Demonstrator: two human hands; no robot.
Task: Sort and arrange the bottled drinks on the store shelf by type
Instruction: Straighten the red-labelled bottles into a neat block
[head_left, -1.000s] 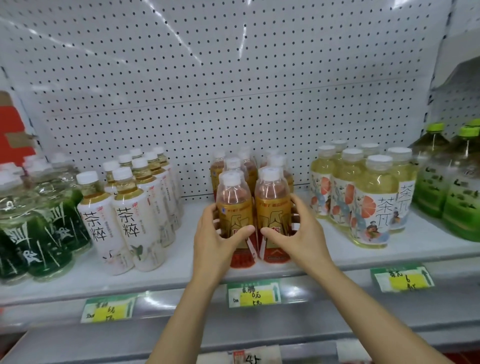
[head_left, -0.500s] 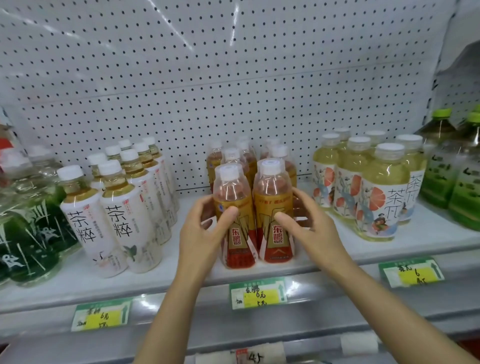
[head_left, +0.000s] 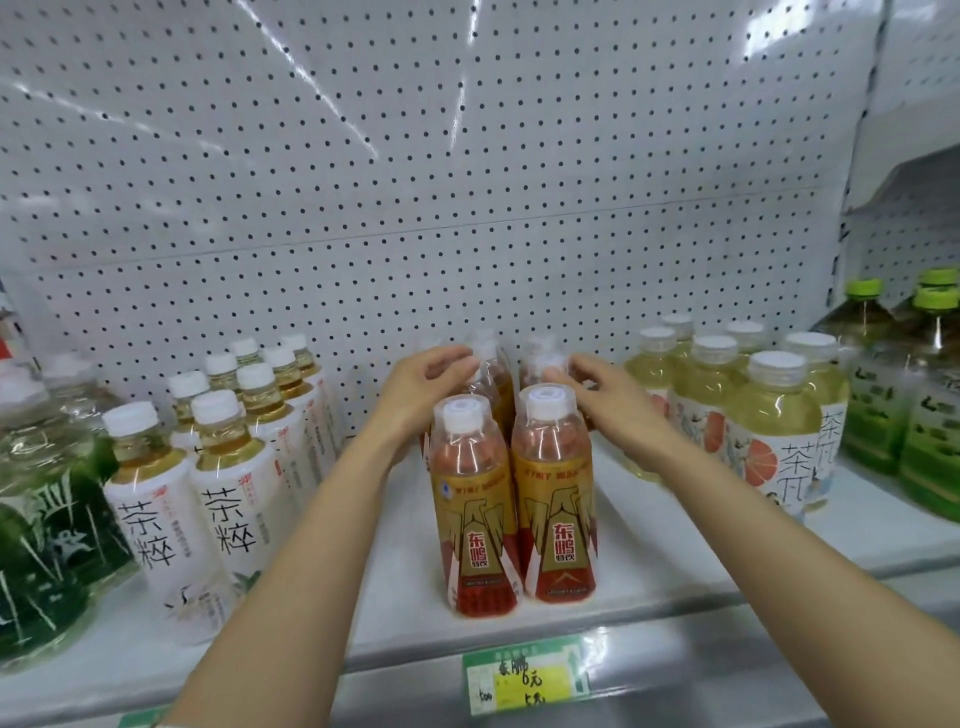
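Two orange-and-red labelled drink bottles stand side by side at the shelf front, one on the left (head_left: 478, 519) and one on the right (head_left: 557, 509). More of the same bottles stand in rows behind them. My left hand (head_left: 415, 387) reaches past the front pair and curls its fingers round the neck of a rear orange bottle (head_left: 491, 364). My right hand (head_left: 605, 397) does the same on the right, with its fingertips on the cap of another rear orange bottle (head_left: 545, 364). Both hands hide much of those rear bottles.
On the white shelf (head_left: 395, 597), white-labelled tea bottles (head_left: 156, 509) stand left of the orange group, with dark green bottles (head_left: 47, 519) beyond them. Pale tea bottles with an orange fruit label (head_left: 769, 431) stand right, then large green-capped bottles (head_left: 930, 415). A price tag (head_left: 524, 675) hangs below.
Both hands have let go of the front pair of orange bottles and moved back and up to the bottles in the row behind. The camera has come closer.
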